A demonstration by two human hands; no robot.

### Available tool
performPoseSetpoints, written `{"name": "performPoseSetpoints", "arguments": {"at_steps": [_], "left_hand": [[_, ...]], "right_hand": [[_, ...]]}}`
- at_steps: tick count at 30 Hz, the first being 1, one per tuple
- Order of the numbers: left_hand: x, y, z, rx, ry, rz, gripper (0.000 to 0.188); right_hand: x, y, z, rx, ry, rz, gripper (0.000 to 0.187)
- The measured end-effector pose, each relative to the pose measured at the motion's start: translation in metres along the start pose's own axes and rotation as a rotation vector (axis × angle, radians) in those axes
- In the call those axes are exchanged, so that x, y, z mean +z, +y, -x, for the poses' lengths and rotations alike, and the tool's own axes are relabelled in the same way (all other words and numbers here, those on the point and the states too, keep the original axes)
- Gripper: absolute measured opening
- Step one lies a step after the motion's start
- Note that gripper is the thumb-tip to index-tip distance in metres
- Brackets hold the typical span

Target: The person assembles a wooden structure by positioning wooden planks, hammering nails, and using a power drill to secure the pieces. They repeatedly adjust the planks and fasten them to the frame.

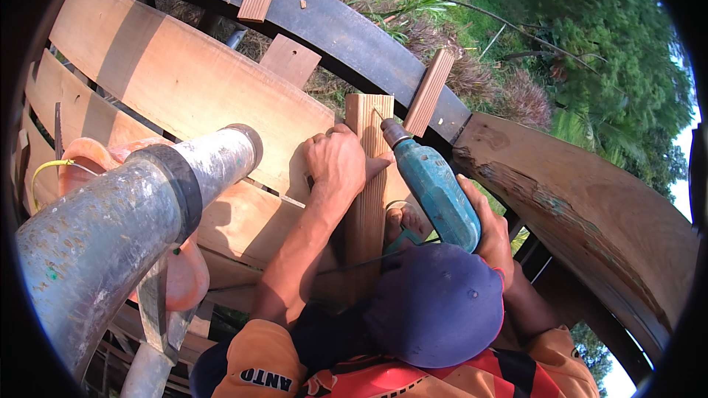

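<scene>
Neither of my hands shows in the head view. A co-worker in a dark blue cap (439,306) bends over the work below me. Their right hand (487,217) grips a teal power drill (439,188). The thin bit points at the upper end of an upright wooden post (366,177); whether it touches the wood I cannot tell. The co-worker's left hand (335,158) presses against the left side of that post, by the curved planks (184,59). A bare foot (405,217) shows between the post and the drill.
A thick grey metal pipe (110,228) rises at the left, with salmon-coloured curved pieces (188,276) behind it. A dark curved beam (346,29) crosses the top, with short wooden blocks (430,92) along it. A rough plank (582,206) curves along the right. Gaps open between planks.
</scene>
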State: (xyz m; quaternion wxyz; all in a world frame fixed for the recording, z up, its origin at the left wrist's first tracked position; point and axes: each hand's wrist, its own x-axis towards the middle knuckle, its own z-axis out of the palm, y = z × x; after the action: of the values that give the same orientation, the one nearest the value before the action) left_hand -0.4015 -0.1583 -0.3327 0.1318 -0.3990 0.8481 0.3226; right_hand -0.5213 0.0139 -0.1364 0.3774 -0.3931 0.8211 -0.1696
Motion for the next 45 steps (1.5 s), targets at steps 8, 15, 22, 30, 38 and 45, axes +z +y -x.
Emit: {"name": "performPoseSetpoints", "arguments": {"at_steps": [8, 15, 22, 30, 38, 45], "left_hand": [[-0.004, 0.0, 0.001, -0.02, -0.027, 0.032, 0.092], [-0.016, -0.001, -0.001, -0.048, -0.102, 0.07, 0.086], [-0.01, -0.002, -0.002, -0.031, -0.091, 0.042, 0.086], [-0.009, -0.001, -0.001, -0.027, -0.08, 0.047, 0.085], [-0.007, -0.003, -0.002, -0.019, -0.086, 0.061, 0.085], [-0.006, -0.004, -0.002, -0.021, -0.079, 0.045, 0.085]], "right_hand": [[0.008, 0.003, 0.003, 0.02, 0.056, 0.06, 0.089], [0.012, 0.013, 0.003, -0.022, 0.091, 0.06, 0.085], [0.013, 0.009, -0.001, 0.0, 0.099, 0.095, 0.087], [0.011, 0.009, -0.001, 0.009, 0.08, 0.072, 0.093], [0.012, 0.008, -0.002, 0.056, 0.076, 0.036, 0.094], [0.015, 0.008, -0.001, 0.08, 0.084, 0.034, 0.091]]}}
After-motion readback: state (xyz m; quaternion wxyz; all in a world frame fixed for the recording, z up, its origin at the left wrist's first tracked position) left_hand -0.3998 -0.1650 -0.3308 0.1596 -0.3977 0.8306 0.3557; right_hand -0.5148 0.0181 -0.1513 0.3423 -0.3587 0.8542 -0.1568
